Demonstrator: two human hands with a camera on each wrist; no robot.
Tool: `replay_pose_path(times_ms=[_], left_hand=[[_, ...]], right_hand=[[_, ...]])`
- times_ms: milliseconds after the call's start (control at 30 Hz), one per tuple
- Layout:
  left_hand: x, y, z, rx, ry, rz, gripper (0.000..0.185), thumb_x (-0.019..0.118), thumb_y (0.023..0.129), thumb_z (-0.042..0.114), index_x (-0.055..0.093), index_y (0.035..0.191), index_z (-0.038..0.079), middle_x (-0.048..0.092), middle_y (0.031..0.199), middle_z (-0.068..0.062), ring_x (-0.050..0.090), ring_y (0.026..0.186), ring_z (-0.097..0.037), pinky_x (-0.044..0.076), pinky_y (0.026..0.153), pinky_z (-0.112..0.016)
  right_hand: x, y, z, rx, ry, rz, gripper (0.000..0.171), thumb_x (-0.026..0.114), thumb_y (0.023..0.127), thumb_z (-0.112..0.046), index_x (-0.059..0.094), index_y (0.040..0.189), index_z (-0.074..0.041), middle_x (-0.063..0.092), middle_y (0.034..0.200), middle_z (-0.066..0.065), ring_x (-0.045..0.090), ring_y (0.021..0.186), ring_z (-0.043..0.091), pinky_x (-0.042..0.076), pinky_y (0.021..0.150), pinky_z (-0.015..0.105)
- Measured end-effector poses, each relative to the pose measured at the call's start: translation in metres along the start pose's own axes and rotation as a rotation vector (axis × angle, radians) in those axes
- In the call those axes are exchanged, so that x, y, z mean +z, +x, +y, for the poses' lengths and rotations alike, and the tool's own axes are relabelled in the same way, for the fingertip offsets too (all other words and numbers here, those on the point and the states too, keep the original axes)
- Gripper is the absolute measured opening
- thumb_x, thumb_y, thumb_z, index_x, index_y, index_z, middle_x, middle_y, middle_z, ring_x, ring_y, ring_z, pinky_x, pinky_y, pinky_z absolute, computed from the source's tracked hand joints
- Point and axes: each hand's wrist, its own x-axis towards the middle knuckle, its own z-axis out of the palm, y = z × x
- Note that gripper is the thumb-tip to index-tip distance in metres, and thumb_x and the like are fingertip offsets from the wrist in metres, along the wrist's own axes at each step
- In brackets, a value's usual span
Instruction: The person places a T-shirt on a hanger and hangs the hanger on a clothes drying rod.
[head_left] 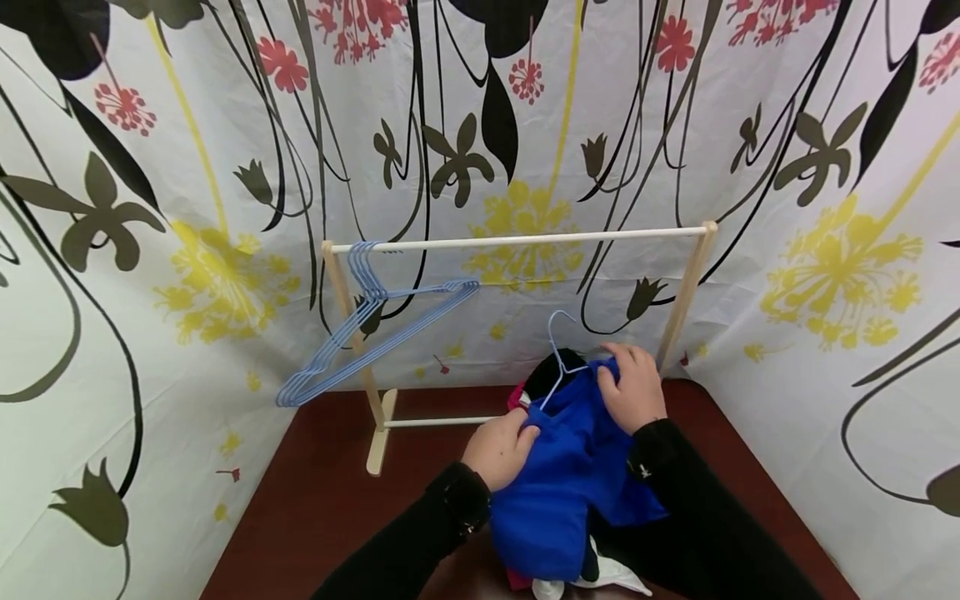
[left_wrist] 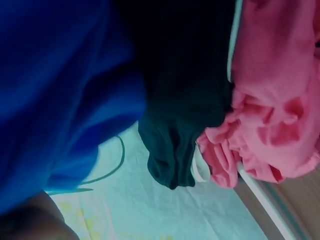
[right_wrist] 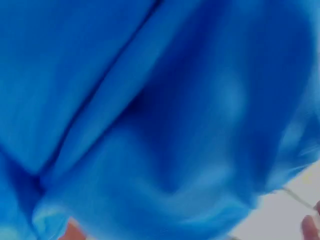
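**Blue cloth in both hands, hanger partly inside**

Blue garment [head_left: 566,467] nearest to the head camera, hanging soft and loose over a pile of other clothes on the dark red surface [head_left: 315,500]. Probably light and limp, judged from the folds: no stiffness, likely to sag and slip wherever not supported. Not fragile. Best taken at the neck or shoulder seams, close to the thin blue hanger [head_left: 558,350], whose hook stands up above the cloth. Wire of this hanger looks thin and smooth, so maybe easy to slide out of the collar.

Left hand [head_left: 501,450] low at the left shoulder of the garment, fingers curled into the cloth and gripping it. Right hand [head_left: 633,387] higher and farther from the body, fingers bent over the top edge of the cloth near the hanger, pinching the fabric. Both forearms in black sleeves, coming in from below.

Under the blue piece: black cloth [left_wrist: 185,100] and pink cloth [left_wrist: 270,100], crumpled together in the left wrist view. Right wrist view filled with blue fabric only.

Behind, a wooden rack [head_left: 517,242] with more blue hangers [head_left: 367,325] at its left end, before a flowered curtain [head_left: 825,167].
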Motion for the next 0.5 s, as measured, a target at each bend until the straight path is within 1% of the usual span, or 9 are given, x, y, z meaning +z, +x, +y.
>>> replay_pose_path(times_ms=[67,133,233,300,367,433,500], left_hand=[[0.000,0.000,0.002,-0.006,-0.004,0.015,0.021,0.054,0.106,0.034,0.060,0.101,0.015,0.064,0.084,0.001,0.059,0.072,-0.012,0.049,0.066,-0.030],[0.001,0.002,0.006,-0.007,-0.021,0.027,0.019,0.055,0.106,0.033,0.059,0.100,0.015,0.062,0.081,0.002,0.058,0.070,-0.012,0.048,0.064,-0.030],[0.004,0.005,0.014,-0.002,-0.068,0.029,0.020,0.055,0.106,0.032,0.057,0.096,0.015,0.054,0.072,0.004,0.052,0.063,-0.011,0.043,0.059,-0.029],[0.006,0.005,0.021,-0.005,-0.104,0.004,0.018,0.055,0.106,0.031,0.057,0.097,0.015,0.052,0.071,0.005,0.051,0.062,-0.010,0.042,0.058,-0.029],[0.009,0.003,0.028,-0.013,-0.139,-0.035,0.015,0.058,0.104,0.030,0.058,0.102,0.015,0.054,0.076,0.006,0.052,0.066,-0.009,0.043,0.061,-0.028],[0.011,-0.001,0.035,-0.028,-0.162,-0.078,0.015,0.062,0.102,0.028,0.057,0.106,0.015,0.056,0.086,0.005,0.053,0.074,-0.008,0.046,0.066,-0.029],[0.015,-0.007,0.039,-0.047,-0.182,-0.116,0.021,0.066,0.099,0.027,0.057,0.114,0.015,0.056,0.100,0.004,0.055,0.087,-0.008,0.048,0.075,-0.030]], right_hand=[[0.002,-0.005,-0.012,0.055,0.010,-0.022,0.047,0.064,0.095,-0.016,0.055,0.140,-0.003,0.050,0.135,0.026,0.043,0.126,0.048,0.030,0.105,0.061],[0.005,-0.008,-0.024,0.097,0.009,-0.055,0.053,0.068,0.095,-0.020,0.053,0.144,-0.006,0.044,0.141,0.027,0.041,0.129,0.050,0.033,0.104,0.063],[0.011,-0.012,-0.033,0.163,0.010,-0.091,0.051,0.067,0.098,-0.027,0.054,0.144,-0.010,0.037,0.147,0.029,0.037,0.132,0.053,0.034,0.102,0.066],[0.015,-0.013,-0.034,0.226,0.030,-0.084,0.045,0.064,0.100,-0.030,0.058,0.141,-0.010,0.036,0.148,0.030,0.037,0.133,0.053,0.035,0.102,0.066],[0.016,-0.013,-0.032,0.287,0.071,-0.074,0.042,0.059,0.103,-0.030,0.059,0.138,-0.007,0.035,0.148,0.031,0.036,0.135,0.052,0.033,0.106,0.064],[0.014,-0.011,-0.029,0.331,0.123,-0.057,0.040,0.054,0.106,-0.029,0.059,0.137,-0.005,0.036,0.147,0.032,0.034,0.136,0.050,0.031,0.108,0.061],[0.010,-0.008,-0.025,0.350,0.166,-0.054,0.042,0.050,0.107,-0.028,0.057,0.140,-0.003,0.036,0.147,0.033,0.032,0.139,0.049,0.029,0.111,0.060]])
